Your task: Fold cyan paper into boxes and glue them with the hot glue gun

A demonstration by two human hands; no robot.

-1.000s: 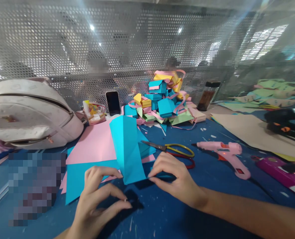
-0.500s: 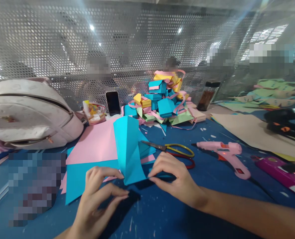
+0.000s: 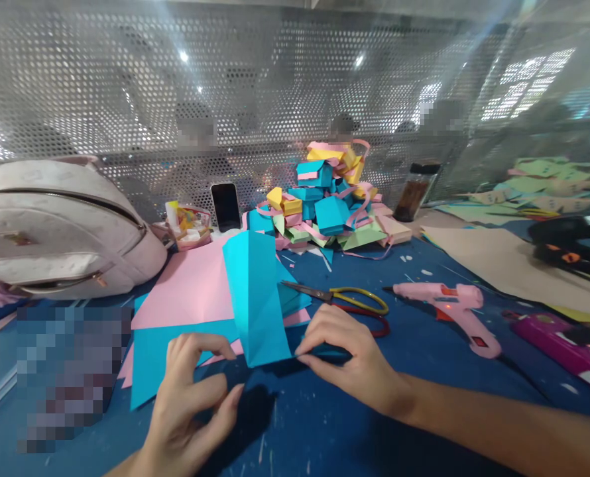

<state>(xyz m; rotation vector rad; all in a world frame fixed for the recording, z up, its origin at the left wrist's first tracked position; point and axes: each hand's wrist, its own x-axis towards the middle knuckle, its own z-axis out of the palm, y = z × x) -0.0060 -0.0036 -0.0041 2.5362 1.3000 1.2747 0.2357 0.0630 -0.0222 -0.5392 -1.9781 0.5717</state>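
Note:
A creased sheet of blue paper (image 3: pixel 262 298) stands up in front of me, folded lengthwise. My right hand (image 3: pixel 347 354) pinches its lower right corner between thumb and fingertips. Just left of the sheet, my left hand (image 3: pixel 195 397) is apart from it, with thumb and fingers spread and nothing between them. Behind the folded sheet lie a pink paper sheet (image 3: pixel 185 288) and a flat blue sheet (image 3: pixel 153 361). Scissors (image 3: pixel 357 298) with yellow and red handles rest just beyond my right hand.
A pink glue gun (image 3: pixel 449 298) lies at the right, near a magenta power strip (image 3: pixel 563 344). Small folded paper boxes (image 3: pixel 325 199) are heaped at the back. A white backpack (image 3: pixel 61 225), a phone (image 3: pixel 225 207), a jar (image 3: pixel 417 192) and a black stapler-like tool (image 3: pixel 573 248) surround the work.
My left hand has moved off the blue paper, slightly left, its fingers now wider apart. The sheet's upper end has tipped a little left. My right hand keeps its pinch.

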